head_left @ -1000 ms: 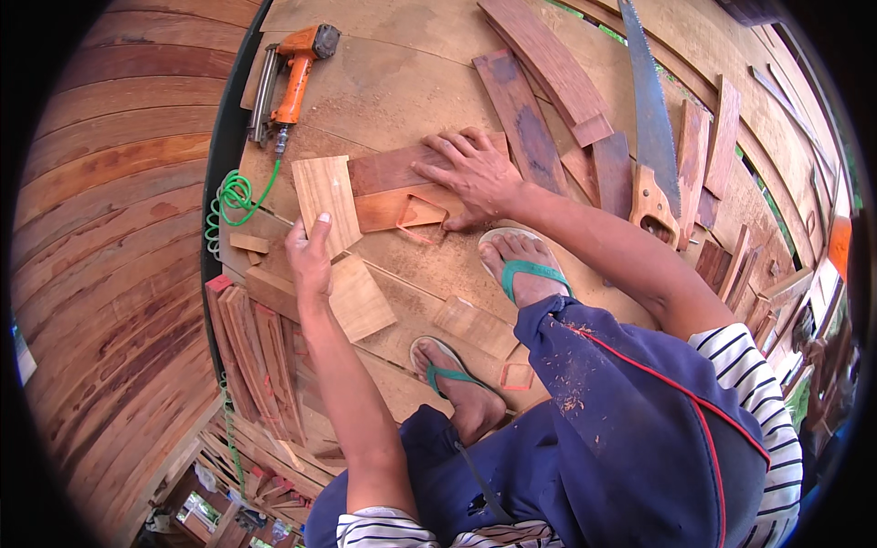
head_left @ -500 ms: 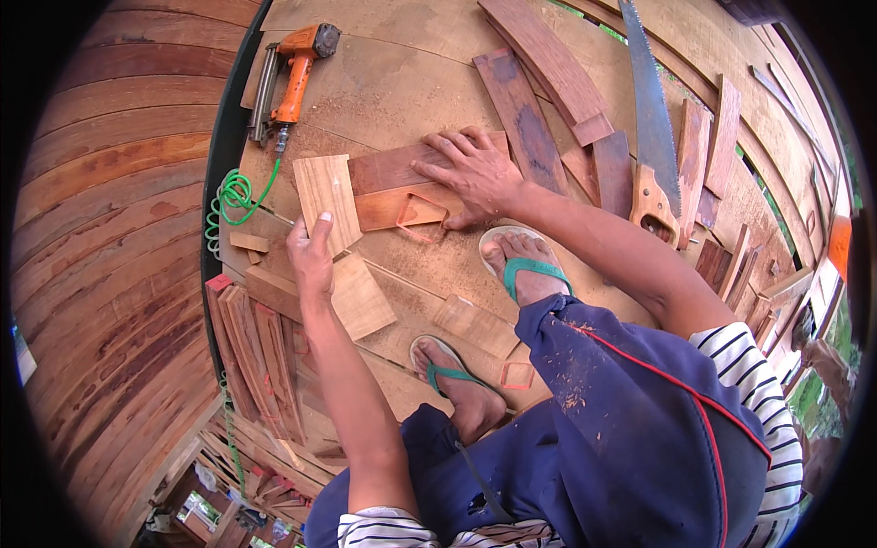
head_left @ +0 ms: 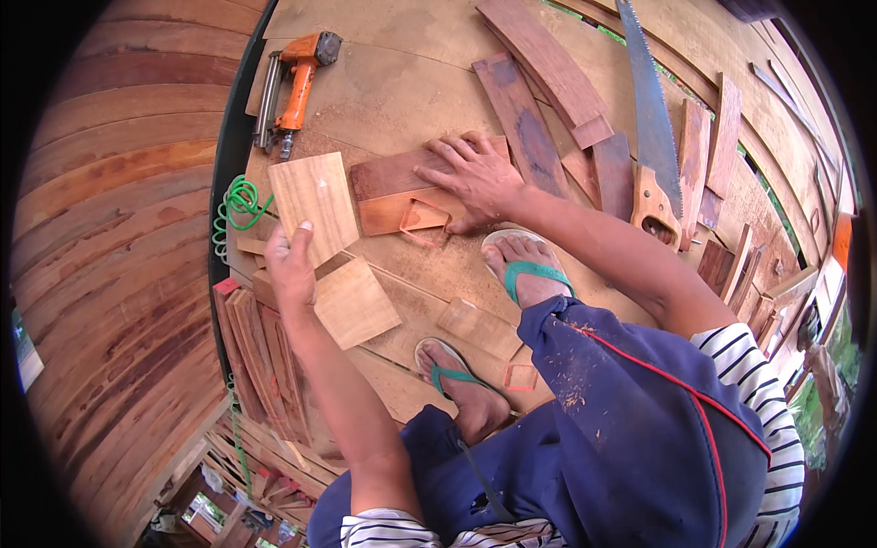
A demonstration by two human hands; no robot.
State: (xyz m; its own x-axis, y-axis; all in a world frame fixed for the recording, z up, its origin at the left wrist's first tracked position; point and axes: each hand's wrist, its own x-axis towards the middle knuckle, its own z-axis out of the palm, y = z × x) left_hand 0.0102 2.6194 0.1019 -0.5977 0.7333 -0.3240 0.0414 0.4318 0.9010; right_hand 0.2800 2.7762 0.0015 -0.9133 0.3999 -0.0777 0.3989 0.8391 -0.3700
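Observation:
My left hand (head_left: pixel 292 269) grips a pale square wooden board (head_left: pixel 315 201) by its lower edge, thumb on top. Another pale board (head_left: pixel 358 303) lies just below it. My right hand (head_left: pixel 470 178) rests with fingers spread on a dark reddish-brown board (head_left: pixel 384 175), beside a lighter orange-brown strip (head_left: pixel 384 212). Against that strip is an orange rectangular outline (head_left: pixel 425 221), partly over its edge. The held board is apart from the boards under my right hand, with its right edge close to their left ends.
An orange nail gun (head_left: pixel 300 87) with a green coiled hose (head_left: pixel 242 203) lies at the far left. A handsaw (head_left: pixel 653 137) and several brown planks (head_left: pixel 544 68) lie to the right. Stacked wood strips (head_left: pixel 260 356) stand near left. My sandalled feet (head_left: pixel 530 260) are close by.
My left hand has drawn the pale board left and slightly toward me, turning it a little and opening a gap from the brown boards. My right hand stays nearly still.

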